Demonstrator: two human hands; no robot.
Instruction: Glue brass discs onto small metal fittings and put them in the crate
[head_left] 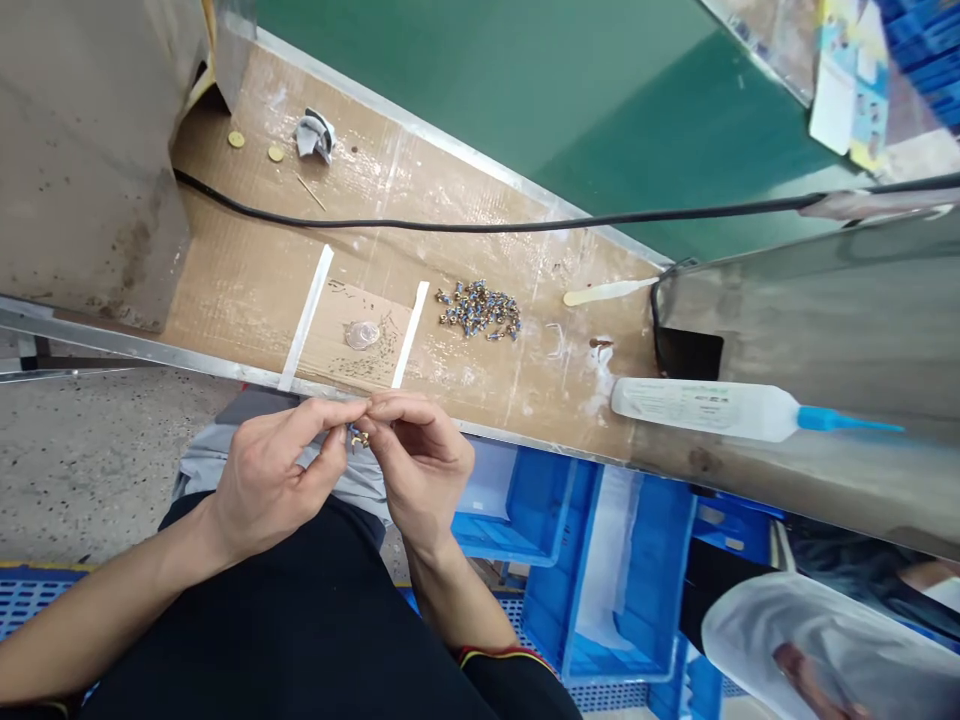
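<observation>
My left hand (281, 475) and my right hand (421, 465) meet just in front of the table's near edge, thumbs and index fingers pinched together. Between them shows a small blue-and-gold metal part (360, 437); the fingertips partly cover it, and whether it is one piece or more I cannot tell. On the cardboard beyond lies a pile of similar small blue-and-gold parts (480, 310). Left of that pile, a cardboard patch (379, 300) between two white tape strips bears many tiny dark pieces and a small clear round dish (361, 335).
A black cable (450, 227) crosses the worktop. To the right lie a flat pale stick (607, 292) and a white bottle with blue nozzle (712, 410). Blue bins (630, 600) stand below the edge. A crumpled grey-white piece (313, 137) lies at the far left. Another person's arm (806, 680) shows lower right.
</observation>
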